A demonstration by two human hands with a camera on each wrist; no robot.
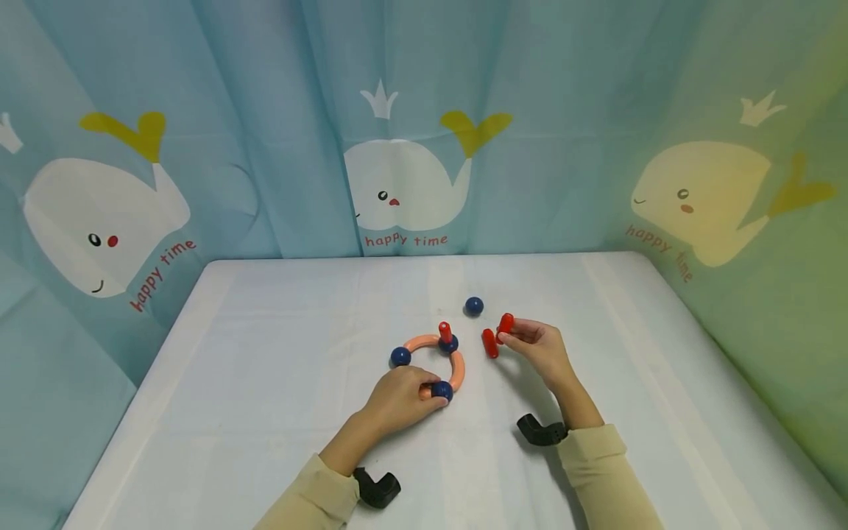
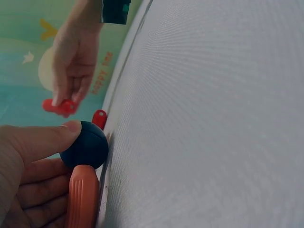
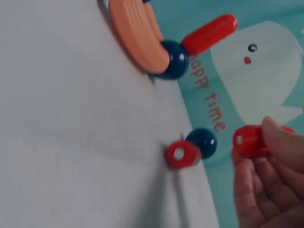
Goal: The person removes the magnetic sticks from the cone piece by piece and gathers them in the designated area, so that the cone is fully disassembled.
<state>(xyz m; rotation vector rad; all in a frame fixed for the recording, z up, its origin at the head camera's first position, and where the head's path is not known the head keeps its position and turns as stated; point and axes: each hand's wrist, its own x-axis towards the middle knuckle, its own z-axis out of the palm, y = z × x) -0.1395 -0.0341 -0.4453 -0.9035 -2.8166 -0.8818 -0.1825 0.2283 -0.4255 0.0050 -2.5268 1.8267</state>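
An orange curved piece [image 1: 457,362] lies mid-table with dark blue balls at its joints [image 1: 400,356] and a red peg standing upright on the far ball [image 1: 445,332]. My left hand [image 1: 404,397] grips the near end of the curve, thumb on the near blue ball [image 2: 85,145] beside the orange rod [image 2: 81,199]. To the right, my right hand [image 1: 538,344] pinches a red peg [image 1: 506,323] [image 3: 249,140] just above the table. A second red peg [image 1: 489,343] [image 3: 180,154] lies on the cloth beside it. A loose blue ball [image 1: 473,306] [image 3: 202,141] sits farther back.
The white table [image 1: 265,383] is ringed on three sides by a blue curtain with whale prints [image 1: 404,184]. A black camera mount is on each wrist [image 1: 539,430]. The table's left, right and back parts hold nothing else.
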